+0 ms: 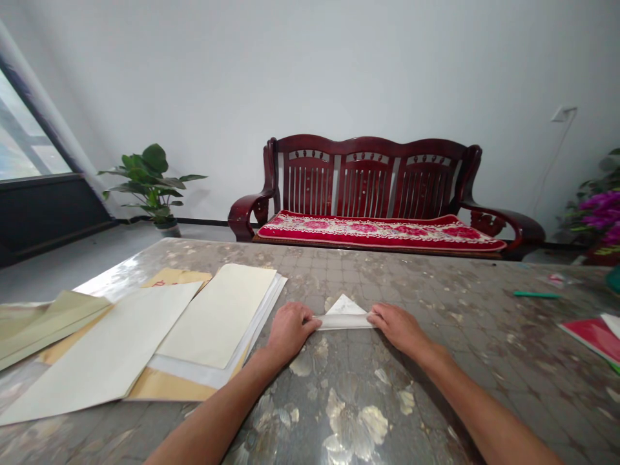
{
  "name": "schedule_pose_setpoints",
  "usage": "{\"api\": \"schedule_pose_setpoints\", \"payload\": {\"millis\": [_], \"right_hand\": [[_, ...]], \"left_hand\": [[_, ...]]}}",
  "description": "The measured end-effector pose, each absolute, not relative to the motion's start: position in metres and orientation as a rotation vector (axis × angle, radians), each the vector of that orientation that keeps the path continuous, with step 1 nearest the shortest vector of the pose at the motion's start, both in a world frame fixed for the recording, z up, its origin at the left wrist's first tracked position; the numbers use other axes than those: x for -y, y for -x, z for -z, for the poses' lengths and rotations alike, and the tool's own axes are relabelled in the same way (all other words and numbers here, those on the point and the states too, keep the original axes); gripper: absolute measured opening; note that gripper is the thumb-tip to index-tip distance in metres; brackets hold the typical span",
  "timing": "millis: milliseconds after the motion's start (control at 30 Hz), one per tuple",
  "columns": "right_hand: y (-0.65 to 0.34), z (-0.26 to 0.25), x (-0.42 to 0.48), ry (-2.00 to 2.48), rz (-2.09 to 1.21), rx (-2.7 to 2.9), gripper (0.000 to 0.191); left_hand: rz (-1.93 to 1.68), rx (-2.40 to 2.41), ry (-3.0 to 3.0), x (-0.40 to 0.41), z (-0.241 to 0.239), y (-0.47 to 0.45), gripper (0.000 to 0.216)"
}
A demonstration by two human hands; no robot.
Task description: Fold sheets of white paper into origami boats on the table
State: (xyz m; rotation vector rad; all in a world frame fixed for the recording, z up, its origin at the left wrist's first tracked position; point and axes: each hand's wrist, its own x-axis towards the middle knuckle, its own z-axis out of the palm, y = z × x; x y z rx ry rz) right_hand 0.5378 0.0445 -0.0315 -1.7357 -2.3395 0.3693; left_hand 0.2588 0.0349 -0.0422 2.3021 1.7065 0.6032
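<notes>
A small piece of folded white paper [345, 321] lies in front of me on the patterned tabletop [349, 413]. Its far part rises to a triangular point, and a folded band runs along the near side. My left hand [291, 328] pinches the band's left end between thumb and fingers. At the right end, my right hand [398, 326] grips the same band with its fingers closed. The fingertips cover both ends of the paper.
Cream and white sheets [227, 316] and brown envelopes [169, 385] spread over the table's left side. A green pen [536, 294] and a red booklet [593, 341] lie at the right. Beyond the table stand a wooden bench [363, 174] and a potted plant [155, 184].
</notes>
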Motion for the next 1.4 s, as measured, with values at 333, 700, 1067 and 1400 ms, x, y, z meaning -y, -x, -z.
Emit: {"api": "schedule_pose_setpoints", "payload": {"millis": [333,700,1067,1400], "right_hand": [[-0.535,0.034,-0.045,1.806,-0.322,2.292,0.025],[-0.525,0.04,-0.041,1.907,-0.194,2.214,0.019],[-0.521,0.043,-0.039,1.967,-0.104,2.184,0.018],[-0.52,0.041,-0.039,1.976,-0.08,2.182,0.017]], "left_hand": [[-0.552,-1.859,-2.261,-0.029,0.039,-0.266,0.018],[-0.538,-1.905,-2.275,-0.022,0.039,-0.265,0.021],[-0.596,-2.054,-2.356,-0.019,0.043,-0.264,0.013],[-0.567,-1.039,-2.931,-0.012,0.054,-0.294,0.049]]}}
